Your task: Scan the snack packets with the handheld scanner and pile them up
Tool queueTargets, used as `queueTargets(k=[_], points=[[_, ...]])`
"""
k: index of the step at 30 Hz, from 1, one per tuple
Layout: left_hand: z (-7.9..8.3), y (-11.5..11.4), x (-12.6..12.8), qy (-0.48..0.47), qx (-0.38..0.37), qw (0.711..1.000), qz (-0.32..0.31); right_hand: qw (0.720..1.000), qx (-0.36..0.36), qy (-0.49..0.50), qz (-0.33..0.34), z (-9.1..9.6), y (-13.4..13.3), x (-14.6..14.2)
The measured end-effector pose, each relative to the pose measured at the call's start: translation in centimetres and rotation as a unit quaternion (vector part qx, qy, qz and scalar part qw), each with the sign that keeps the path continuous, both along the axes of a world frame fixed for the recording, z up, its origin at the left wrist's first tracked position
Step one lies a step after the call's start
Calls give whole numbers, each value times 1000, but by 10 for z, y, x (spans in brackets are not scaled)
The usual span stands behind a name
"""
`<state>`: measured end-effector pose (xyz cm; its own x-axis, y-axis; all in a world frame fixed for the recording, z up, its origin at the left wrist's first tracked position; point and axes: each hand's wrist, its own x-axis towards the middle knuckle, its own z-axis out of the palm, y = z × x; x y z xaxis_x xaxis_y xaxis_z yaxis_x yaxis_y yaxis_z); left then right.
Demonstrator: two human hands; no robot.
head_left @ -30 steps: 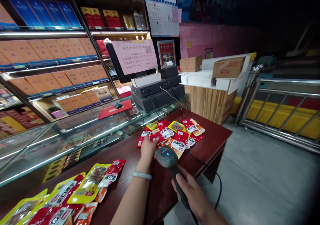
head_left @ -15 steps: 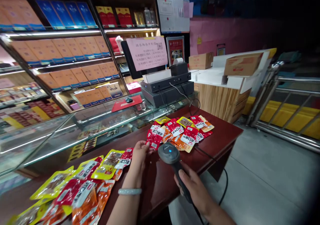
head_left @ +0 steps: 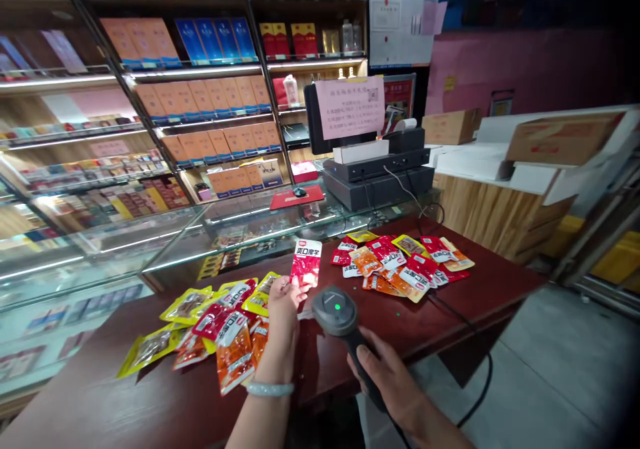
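Note:
Between its fingertips my left hand [head_left: 287, 297] pinches a red and white snack packet [head_left: 306, 262], held up off the tabletop with its printed front facing me. Wrapped round the handle of a black barcode scanner [head_left: 345, 322] is my right hand [head_left: 383, 366]. A green light glows on the scanner's head, which points forward, close to my left hand. To the left lies a pile of yellow, red and orange snack packets [head_left: 233, 332], partly behind my left forearm. Another pile of similar packets [head_left: 400, 266] spreads over the table's right side.
Both piles rest on a dark red table [head_left: 165, 396]. A glass counter [head_left: 240, 219] behind it carries a monitor with a pink sign [head_left: 350, 109], a cash drawer [head_left: 375, 186] and a mouse [head_left: 299, 191]. The scanner's cable [head_left: 489, 376] hangs off the right edge. Boxed goods fill the shelves.
My left hand has lifted a red packet from the right pile's edge and moved it leftward. The scanner's light went from blue to green. The view has turned left.

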<state>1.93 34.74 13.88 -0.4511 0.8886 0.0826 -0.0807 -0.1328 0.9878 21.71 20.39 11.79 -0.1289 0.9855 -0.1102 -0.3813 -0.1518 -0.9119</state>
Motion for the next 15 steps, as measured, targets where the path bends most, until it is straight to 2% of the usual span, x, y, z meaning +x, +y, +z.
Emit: queueTargets(k=[3, 5, 7, 8, 10, 11, 12, 15], points=[[1, -9, -22, -64, -19, 998, -8, 1000, 2, -5, 14, 6, -3, -4], [3, -16, -43, -32, -23, 998, 53, 1000, 6, -6, 21, 8, -3, -4], [5, -19, -63, 62, -27, 983, 172, 999, 15, -4, 29, 7, -1, -3], [6, -19, -69, 142, -29, 961, 237, 999, 20, -1, 33, 6, 0, -1], [5, -12, -70, 264, -27, 925, 273, 999, 26, 6, 32, 4, 5, 4], [3, -7, -63, 299, -22, 920, 253, 999, 25, 10, 27, 3, 8, 8], [1, -1, -51, 311, -16, 927, 208, 1000, 22, 13, 18, 2, 11, 12], [-11, 22, 5, 275, -10, 961, 1, 1000, 11, 15, -16, -3, 18, 28]])
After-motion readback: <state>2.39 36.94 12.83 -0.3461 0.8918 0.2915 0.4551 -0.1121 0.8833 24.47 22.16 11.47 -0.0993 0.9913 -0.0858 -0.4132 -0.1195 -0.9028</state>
